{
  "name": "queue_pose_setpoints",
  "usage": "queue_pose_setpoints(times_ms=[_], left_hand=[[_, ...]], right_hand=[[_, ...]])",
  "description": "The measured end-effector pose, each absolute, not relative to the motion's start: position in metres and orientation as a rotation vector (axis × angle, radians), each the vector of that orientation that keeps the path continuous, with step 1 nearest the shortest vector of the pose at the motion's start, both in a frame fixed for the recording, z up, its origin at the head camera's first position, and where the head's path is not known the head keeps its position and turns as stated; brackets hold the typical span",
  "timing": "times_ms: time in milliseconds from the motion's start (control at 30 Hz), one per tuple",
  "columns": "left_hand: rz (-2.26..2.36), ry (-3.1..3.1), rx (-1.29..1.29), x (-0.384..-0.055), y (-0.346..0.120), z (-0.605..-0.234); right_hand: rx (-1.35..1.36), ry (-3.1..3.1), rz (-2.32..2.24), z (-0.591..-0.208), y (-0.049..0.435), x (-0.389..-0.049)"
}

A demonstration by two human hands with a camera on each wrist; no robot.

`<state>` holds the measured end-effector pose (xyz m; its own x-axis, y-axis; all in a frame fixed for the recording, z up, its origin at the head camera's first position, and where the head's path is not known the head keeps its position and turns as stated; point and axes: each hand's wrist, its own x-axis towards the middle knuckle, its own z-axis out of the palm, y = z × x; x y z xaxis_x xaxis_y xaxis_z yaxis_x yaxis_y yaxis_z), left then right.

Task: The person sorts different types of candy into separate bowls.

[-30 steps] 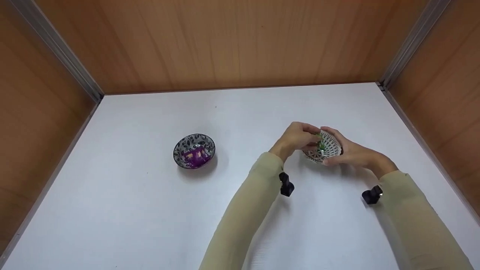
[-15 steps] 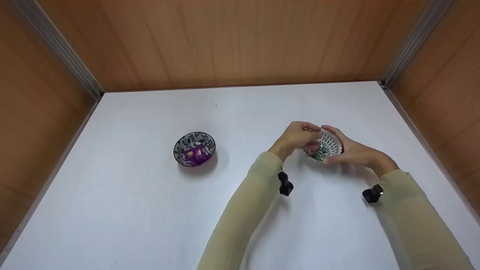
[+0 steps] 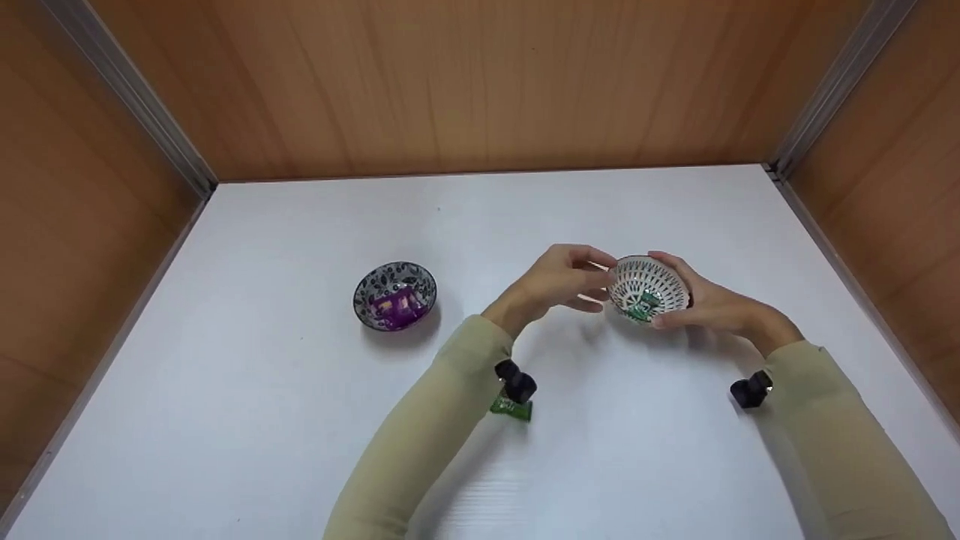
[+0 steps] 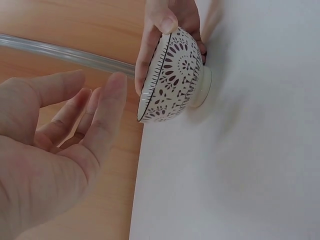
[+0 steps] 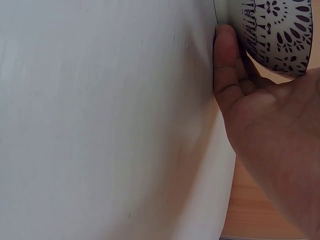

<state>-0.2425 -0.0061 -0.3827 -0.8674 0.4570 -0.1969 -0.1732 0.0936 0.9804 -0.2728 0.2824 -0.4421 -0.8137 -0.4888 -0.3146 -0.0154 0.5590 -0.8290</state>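
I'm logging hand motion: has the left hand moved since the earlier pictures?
Yes. In the head view, the left hand has moved left, closer to the stationary floral bowl.

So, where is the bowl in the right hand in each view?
Head: the white patterned bowl is right of centre.
Left wrist: bowl above centre, seen side-on.
Right wrist: bowl in the top right corner, cut off.
Shared landmark: the right hand holding it.
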Motion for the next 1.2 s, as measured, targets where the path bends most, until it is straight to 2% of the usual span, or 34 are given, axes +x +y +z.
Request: queue_pose_setpoints(times_ms=[367,733,900,1200], left_hand=[[1.761,1.911,0.314,-0.204,-0.069,-0.401],[1.809,1.911,0.121,-0.179,-0.119,-0.432],[1.799,1.93,0.06,-0.173,-0.133,-0.443],[1.731,1.965,0.106,-0.171,-0.132,-0.455]], right_hand=[[-0.414,2.25,-1.222,-0.443,0.285,-0.272],[-0.448,2.249,-1.243,-0.445,0.284,-0.274],[-0.448,2.264,-1.214,-0.445,0.284,-0.273],[-0.44,2.268,-1.202,-0.442,0.284,-0.272]])
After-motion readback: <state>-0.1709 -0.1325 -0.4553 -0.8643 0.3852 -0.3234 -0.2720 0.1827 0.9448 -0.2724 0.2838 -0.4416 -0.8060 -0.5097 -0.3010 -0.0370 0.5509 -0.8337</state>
